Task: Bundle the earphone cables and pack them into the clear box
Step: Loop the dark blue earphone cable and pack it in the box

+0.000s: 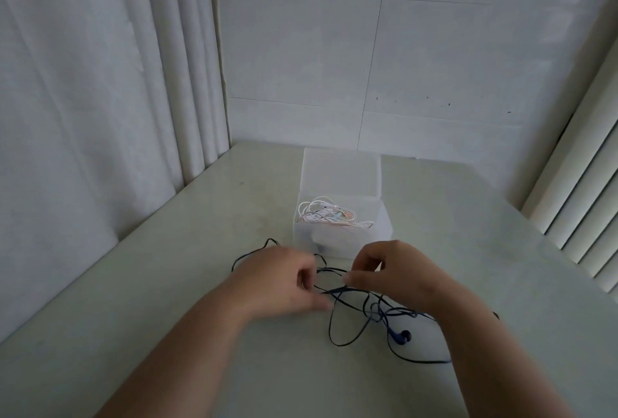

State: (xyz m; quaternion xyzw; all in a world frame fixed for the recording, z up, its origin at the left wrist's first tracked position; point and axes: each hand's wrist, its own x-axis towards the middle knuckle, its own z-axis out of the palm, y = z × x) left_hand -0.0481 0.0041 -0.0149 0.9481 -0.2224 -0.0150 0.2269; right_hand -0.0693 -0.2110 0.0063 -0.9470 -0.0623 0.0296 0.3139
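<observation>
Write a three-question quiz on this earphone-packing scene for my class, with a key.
1. True or false: the white cables lie inside the clear box.
2. Which cable do the left hand and right hand grip? A a white cable, B the dark blue cable, C a red cable.
3. Fill in: the blue earbud lies on the table nearer the ____ hand.
Key: 1 true; 2 B; 3 right.

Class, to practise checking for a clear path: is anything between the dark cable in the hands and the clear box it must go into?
Nothing visible does. The left hand and right hand hold the dark cable in front of the clear box, whose top is open. White cables lie inside. The dark cable is unbundled.
</observation>
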